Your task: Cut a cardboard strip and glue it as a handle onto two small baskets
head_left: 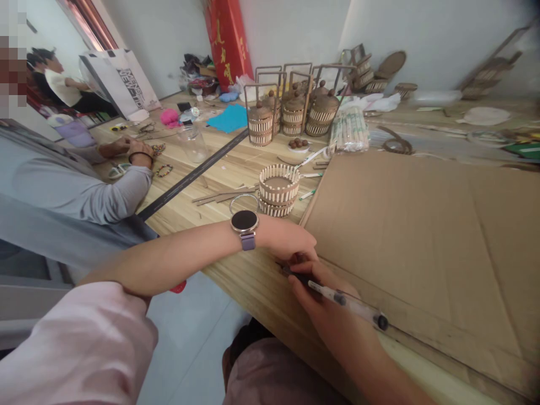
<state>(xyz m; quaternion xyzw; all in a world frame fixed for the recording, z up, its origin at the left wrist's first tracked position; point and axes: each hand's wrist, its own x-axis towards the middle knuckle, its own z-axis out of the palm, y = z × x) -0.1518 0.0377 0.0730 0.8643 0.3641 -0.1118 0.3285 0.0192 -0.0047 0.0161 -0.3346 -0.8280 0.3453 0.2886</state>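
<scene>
Right hand [331, 315] grips a clear-barrelled pen [358, 310], its long axis slanting toward the adjacent left hand [289, 236], whose own hold I cannot tell

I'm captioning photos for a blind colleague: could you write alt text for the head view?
A right hand holds a pen near the edge of a wooden table, the left hand bent in close beside a large cardboard sheet. Beyond stand an open slatted basket and, farther back, several lidded baskets; at left are a co-worker's hands and colorful beads.
</scene>
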